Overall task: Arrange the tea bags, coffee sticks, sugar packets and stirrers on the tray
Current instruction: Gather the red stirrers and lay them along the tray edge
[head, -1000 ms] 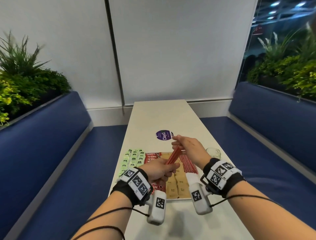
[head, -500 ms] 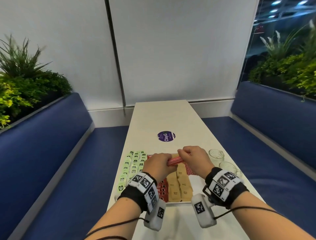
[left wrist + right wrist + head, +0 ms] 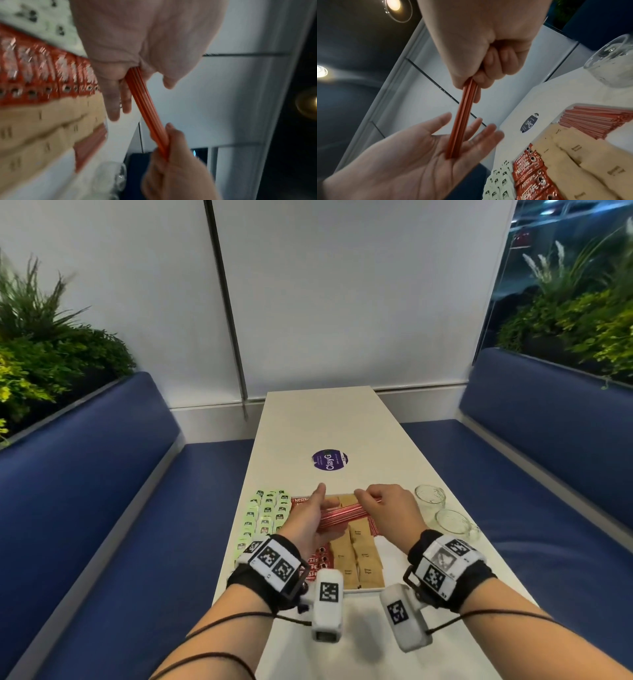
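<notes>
A bundle of red stirrers (image 3: 342, 513) hangs level above the tray. My right hand (image 3: 387, 508) grips its right end with curled fingers (image 3: 496, 60). My left hand (image 3: 306, 518) is flat, its palm (image 3: 419, 159) against the bundle's other end (image 3: 453, 152) and its fingers straight. On the white tray (image 3: 363, 590) lie green tea bags (image 3: 263, 515) at the left, red coffee sticks (image 3: 317, 563), brown sugar packets (image 3: 359, 553) and more red stirrers (image 3: 599, 117) at the right. My hands hide part of the tray's far end.
Two empty glasses (image 3: 430, 496) (image 3: 452, 522) stand right of the tray near the table edge. A purple round sticker (image 3: 330, 459) lies beyond the tray. Blue benches (image 3: 102, 508) run along both sides of the narrow white table (image 3: 325, 419).
The stirrer bundle has swung from steeply tilted to level above the tray. My left hand has let go of its end and now lies flat against it.
</notes>
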The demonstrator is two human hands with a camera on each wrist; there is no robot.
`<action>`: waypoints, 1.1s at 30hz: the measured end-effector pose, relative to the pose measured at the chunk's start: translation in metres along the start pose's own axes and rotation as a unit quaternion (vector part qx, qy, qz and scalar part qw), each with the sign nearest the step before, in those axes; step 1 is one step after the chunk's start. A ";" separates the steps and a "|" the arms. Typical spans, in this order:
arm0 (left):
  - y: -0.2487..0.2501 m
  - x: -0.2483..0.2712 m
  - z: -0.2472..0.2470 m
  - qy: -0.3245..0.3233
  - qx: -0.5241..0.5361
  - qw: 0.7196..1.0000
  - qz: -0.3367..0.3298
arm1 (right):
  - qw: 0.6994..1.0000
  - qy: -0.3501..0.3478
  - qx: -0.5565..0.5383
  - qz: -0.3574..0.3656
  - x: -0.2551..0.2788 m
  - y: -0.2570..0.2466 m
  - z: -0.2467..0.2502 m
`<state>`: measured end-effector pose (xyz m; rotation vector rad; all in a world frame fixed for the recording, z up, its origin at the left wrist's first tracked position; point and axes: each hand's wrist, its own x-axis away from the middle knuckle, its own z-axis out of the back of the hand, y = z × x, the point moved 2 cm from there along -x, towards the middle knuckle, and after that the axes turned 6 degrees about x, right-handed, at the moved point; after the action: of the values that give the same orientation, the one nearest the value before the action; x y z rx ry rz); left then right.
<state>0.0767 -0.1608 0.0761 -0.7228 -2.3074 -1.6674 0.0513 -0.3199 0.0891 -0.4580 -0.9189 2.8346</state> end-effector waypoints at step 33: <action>-0.023 0.011 -0.004 0.008 0.026 0.998 0.060 | 0.968 -0.188 -0.088 0.142 0.039 -0.003 -0.007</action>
<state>0.0556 -0.1673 0.0633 -0.8163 -2.2410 -1.5495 0.0164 -0.3056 0.0759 -0.0664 -1.2731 3.1818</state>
